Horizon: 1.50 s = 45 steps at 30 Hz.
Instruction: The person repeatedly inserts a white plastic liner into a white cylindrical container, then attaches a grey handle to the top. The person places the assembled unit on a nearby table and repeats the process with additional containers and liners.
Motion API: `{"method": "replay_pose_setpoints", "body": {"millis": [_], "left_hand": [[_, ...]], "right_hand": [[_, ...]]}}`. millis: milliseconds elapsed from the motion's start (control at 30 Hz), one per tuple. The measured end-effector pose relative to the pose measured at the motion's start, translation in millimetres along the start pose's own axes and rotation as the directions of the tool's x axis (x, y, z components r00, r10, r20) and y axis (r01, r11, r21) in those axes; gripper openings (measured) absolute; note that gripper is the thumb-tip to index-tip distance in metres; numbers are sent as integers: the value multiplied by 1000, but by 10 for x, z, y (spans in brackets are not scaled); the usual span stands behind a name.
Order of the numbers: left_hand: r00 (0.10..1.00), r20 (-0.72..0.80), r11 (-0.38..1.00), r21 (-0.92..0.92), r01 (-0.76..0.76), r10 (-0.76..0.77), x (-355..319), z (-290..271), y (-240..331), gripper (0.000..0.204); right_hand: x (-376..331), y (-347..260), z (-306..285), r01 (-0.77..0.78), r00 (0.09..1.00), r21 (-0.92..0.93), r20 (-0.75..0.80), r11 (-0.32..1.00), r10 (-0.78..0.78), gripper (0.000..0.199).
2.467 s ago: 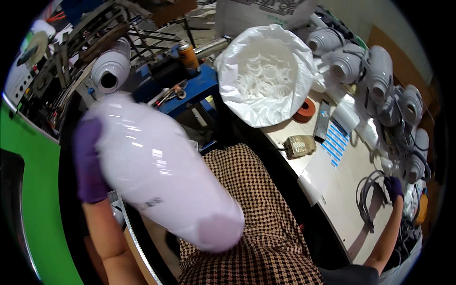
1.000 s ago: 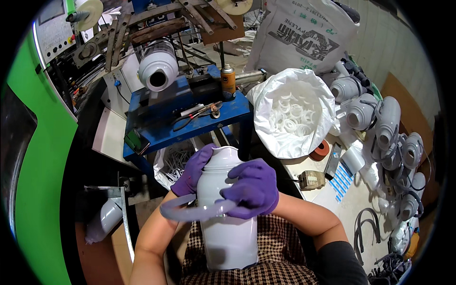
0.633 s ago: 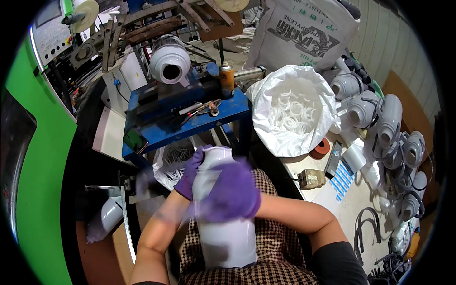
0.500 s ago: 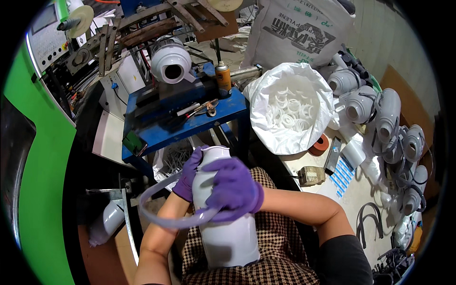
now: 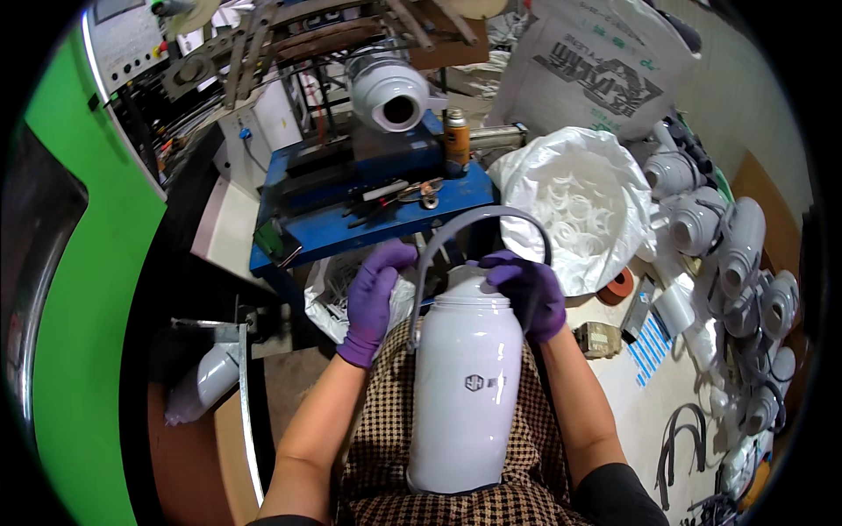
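A pale grey thermos jug body (image 5: pixel 465 386) stands upright on my lap, leaning against the checked apron. Its grey strap handle (image 5: pixel 482 213) arches over the neck. Inside the handle's right side, my right hand (image 5: pixel 532 296), in a purple glove, has its bent fingers on the jug's top beside the spout. My left hand (image 5: pixel 372 302), also gloved in purple, hovers left of the handle, apart from the jug. Its fingers are loosely bent, with nothing visible in them.
Ahead stands a blue workbench (image 5: pixel 324 230) with pliers, a spray can (image 5: pixel 457 140) and another jug body (image 5: pixel 390 95) clamped above it. To the right, a white bag (image 5: pixel 517 171) holds many pale rings. More jug bodies (image 5: pixel 741 241) with handles lie piled at far right.
The handle, earlier hanging out to the left, now arches upright over the jug. Both hands have moved off the jug's sides: left outward, right to the top. The jug appears turned, showing a printed mark.
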<state>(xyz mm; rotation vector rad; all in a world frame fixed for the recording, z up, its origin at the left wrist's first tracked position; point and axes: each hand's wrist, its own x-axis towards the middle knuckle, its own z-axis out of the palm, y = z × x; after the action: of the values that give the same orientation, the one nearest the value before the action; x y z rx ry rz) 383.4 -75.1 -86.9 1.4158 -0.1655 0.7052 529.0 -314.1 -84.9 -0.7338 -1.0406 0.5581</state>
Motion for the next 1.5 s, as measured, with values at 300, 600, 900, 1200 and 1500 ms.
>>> {"method": "replay_pose_setpoints", "body": {"millis": [300,600,900,1200,1500], "left_hand": [[942,310,704,-640,308,-130,8,365,429,47],[554,610,580,183,-794,566,16,462,935,30],[986,158,987,-139,84,-61,135,724,717,33],[861,145,794,337,-507,488,-574,710,927,71],[939,-338,874,438,210,-56,-1475,-536,243,31]], "right_hand": [[-35,2,224,33,998,488,-66,872,-2,86],[138,25,298,48,999,450,-37,892,-35,88],[151,-145,256,-151,980,545,-25,825,196,64],[-734,-1502,-372,338,895,-838,146,429,-421,74],[-4457,-4626,-502,393,-271,-843,-488,368,-830,57]]}}
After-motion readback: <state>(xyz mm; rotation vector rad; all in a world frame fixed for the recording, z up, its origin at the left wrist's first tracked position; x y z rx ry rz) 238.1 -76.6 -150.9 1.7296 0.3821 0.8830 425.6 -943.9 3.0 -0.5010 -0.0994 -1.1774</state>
